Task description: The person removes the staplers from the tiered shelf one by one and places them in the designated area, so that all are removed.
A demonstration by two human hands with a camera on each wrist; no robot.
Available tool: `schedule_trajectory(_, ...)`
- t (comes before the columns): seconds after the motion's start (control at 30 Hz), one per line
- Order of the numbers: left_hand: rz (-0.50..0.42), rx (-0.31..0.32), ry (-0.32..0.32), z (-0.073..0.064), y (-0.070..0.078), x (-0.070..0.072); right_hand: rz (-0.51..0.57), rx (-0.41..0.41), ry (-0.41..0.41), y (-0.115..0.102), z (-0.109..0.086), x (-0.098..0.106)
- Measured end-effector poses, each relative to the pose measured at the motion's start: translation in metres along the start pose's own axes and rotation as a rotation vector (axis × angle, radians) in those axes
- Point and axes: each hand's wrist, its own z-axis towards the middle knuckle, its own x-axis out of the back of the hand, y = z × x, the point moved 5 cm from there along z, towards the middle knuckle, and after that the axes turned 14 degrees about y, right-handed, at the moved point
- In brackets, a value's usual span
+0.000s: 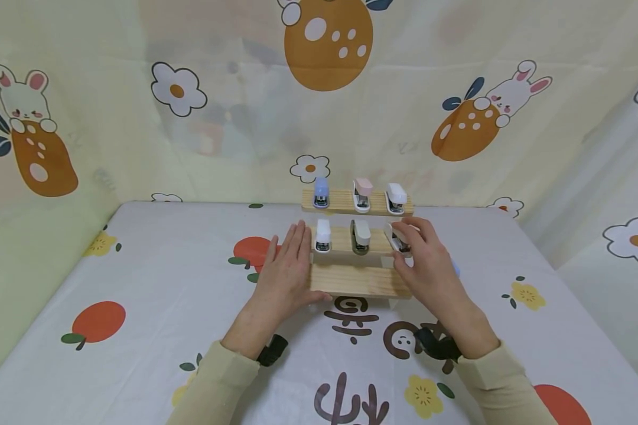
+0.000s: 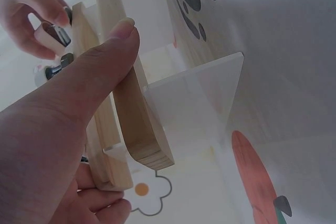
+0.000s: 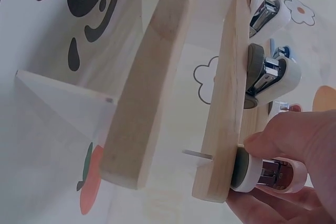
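A tiered rack has a bare wooden bottom shelf (image 1: 358, 280) on clear side panels (image 2: 194, 95). My left hand (image 1: 286, 271) lies along its left end, fingers straight and thumb on the bottom shelf's front. At the middle shelf's right end, my right hand (image 1: 430, 268) pinches a small stapler (image 3: 247, 174) with a dark underside. That stapler's base meets the shelf edge. On the same shelf stand a white stapler (image 1: 323, 236) and a grey-white stapler (image 1: 360, 237) with a dark base. The top shelf holds a blue stapler (image 1: 321, 193), a pink stapler (image 1: 362, 195) and another white stapler (image 1: 396, 198).
A light blue object (image 1: 455, 268) peeks out behind my right hand, mostly hidden. The rack stands on a printed white tablecloth (image 1: 154, 283), near a patterned curtain (image 1: 234, 136) at the back. Dark bands circle both wrists.
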Motion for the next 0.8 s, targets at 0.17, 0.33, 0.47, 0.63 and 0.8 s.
schedule_trajectory(0.17,0.0,-0.002,-0.002,0.0,0.0,0.0,-0.006,-0.01,-0.017,0.0,0.0,0.003)
schedule_trajectory(0.33,0.007,-0.009,0.007,-0.001,0.001,0.001,-0.022,-0.034,-0.033,0.001,-0.002,0.008)
schedule_trajectory(0.47,0.005,-0.009,0.009,-0.001,0.001,0.001,-0.032,-0.054,-0.022,0.004,-0.004,0.014)
schedule_trajectory(0.63,0.007,-0.012,0.013,0.0,0.001,0.0,-0.045,-0.091,-0.016,0.01,-0.008,0.02)
schedule_trajectory(0.8,0.013,-0.008,0.008,-0.001,0.001,-0.001,-0.055,-0.113,-0.011,0.016,-0.012,0.025)
